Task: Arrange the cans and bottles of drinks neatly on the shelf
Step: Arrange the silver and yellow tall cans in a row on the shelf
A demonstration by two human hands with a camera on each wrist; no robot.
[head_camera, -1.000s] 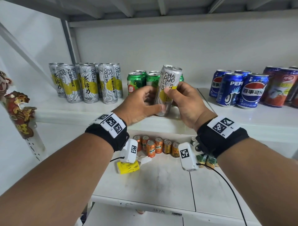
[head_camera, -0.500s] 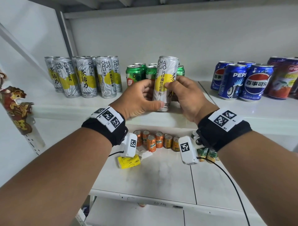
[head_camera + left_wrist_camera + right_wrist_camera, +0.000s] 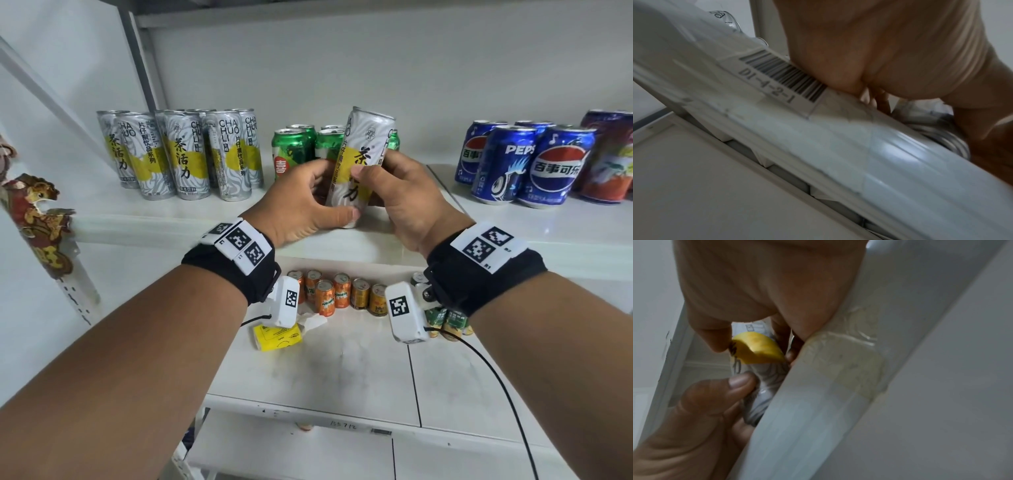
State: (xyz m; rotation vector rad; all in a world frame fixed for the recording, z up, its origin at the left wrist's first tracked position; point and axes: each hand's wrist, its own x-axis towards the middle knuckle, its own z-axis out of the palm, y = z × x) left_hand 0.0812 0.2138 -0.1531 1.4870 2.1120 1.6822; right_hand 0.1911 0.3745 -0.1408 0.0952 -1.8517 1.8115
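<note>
both hands [image 3: 359, 202] gripping tilted CHA HUO LI can [image 3: 359, 161]; PEPSI cans [image 3: 524, 164] right – shelf tag D1-1-2-1 [image 3: 777, 81]

Hands [image 3: 352, 202] hide the tilted can's [image 3: 363, 150] lower sides and base

Upper shelf [image 3: 191, 214]: tall cans [image 3: 186, 154] grouped at 10 o'clock; short cans [image 3: 295, 147] at 12 o'clock, behind a tilted can [image 3: 359, 164] near the front edge, held between left hand [image 3: 301, 202] and right hand [image 3: 407, 198]. Pepsi cans [image 3: 524, 164] at 2 o'clock. Lower shelf [image 3: 308, 370]: small cans [image 3: 339, 294] in a row at the back, packet [image 3: 277, 337] before them, leftward.
</note>
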